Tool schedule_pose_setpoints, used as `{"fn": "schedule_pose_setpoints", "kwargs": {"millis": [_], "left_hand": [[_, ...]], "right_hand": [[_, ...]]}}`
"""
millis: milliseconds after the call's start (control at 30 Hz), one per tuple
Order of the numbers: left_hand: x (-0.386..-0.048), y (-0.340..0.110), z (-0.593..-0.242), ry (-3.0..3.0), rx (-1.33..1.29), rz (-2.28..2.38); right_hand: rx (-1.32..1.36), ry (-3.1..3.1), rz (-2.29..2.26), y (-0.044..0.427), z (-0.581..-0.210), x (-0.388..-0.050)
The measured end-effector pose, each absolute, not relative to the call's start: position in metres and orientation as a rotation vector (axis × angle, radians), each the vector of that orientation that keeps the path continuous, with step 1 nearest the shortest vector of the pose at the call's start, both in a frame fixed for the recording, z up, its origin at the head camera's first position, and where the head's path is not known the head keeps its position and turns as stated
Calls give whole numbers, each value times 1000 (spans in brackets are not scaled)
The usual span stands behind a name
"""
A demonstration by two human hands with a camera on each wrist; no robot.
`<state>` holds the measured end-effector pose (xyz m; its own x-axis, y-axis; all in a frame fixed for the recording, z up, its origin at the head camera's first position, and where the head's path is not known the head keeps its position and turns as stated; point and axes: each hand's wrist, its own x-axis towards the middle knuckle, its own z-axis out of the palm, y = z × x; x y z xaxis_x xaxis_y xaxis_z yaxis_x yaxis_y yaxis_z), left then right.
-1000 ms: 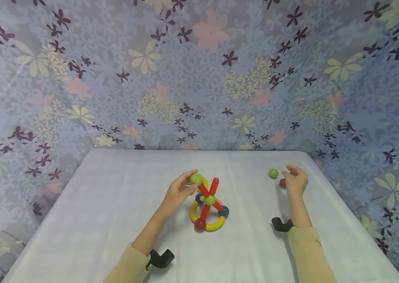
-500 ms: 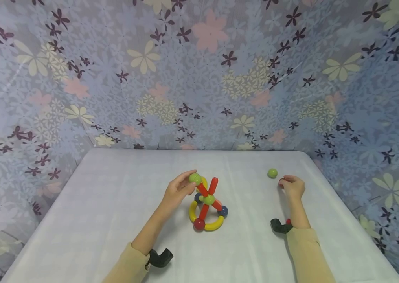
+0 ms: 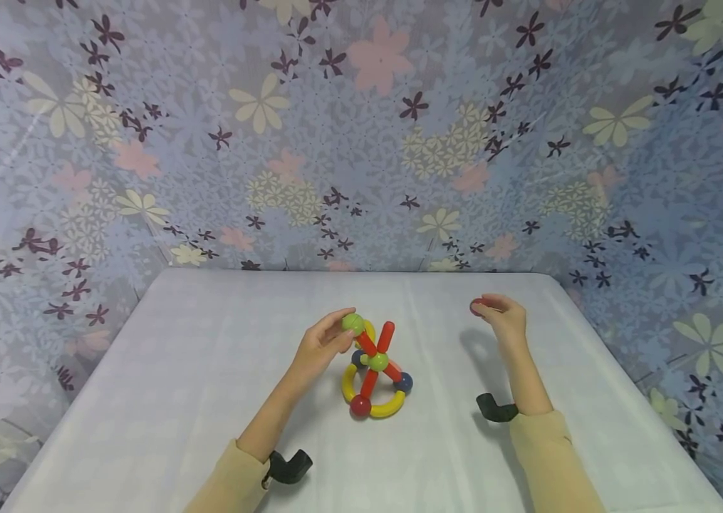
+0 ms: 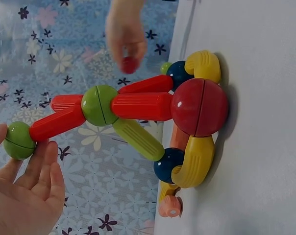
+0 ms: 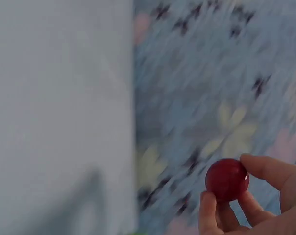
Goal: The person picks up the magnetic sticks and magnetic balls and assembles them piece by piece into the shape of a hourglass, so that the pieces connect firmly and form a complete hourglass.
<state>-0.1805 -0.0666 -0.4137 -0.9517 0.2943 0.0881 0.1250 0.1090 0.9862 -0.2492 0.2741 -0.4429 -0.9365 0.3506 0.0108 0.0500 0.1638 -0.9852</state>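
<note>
Near desk point(image 3: 226, 342) ctr, gripping build point(image 3: 377, 362) by green ball point(image 3: 352, 323) w/ L hand point(image 3: 321, 343); at build's 2 o'clock, pinching red ball point(image 3: 476, 307) aloft w/ R hand point(image 3: 508, 320). Prob. adding step; next, prob. carry twd 8 o'clock, bare rod point(image 3: 387, 335).

A gap parts the hands point(image 3: 321, 345) point(image 3: 508, 319), an upright-leaning red rod point(image 3: 387, 336) obstructing in between.

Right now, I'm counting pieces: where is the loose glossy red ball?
In the head view, the glossy red ball is in the right-hand grip, right of the multicoloured rod-and-ball model.
</note>
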Motion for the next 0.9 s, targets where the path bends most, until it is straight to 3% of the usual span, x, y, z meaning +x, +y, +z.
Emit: {"fn": "schedule_pose_setpoints", "kwargs": {"millis": [233, 433, 900], "left_hand": [[-174, -67, -404, 2239, 443, 1981], [-189, -67, -424, 2223, 439, 1986], [-196, -69, -435, 2265, 487, 2017]], "right_hand": [[-74, -2213, 1952, 215, -416, -231], [125, -2309, 1943, 178, -407, -215], [286, -2347, 1961, 156, -411, -205]]}}
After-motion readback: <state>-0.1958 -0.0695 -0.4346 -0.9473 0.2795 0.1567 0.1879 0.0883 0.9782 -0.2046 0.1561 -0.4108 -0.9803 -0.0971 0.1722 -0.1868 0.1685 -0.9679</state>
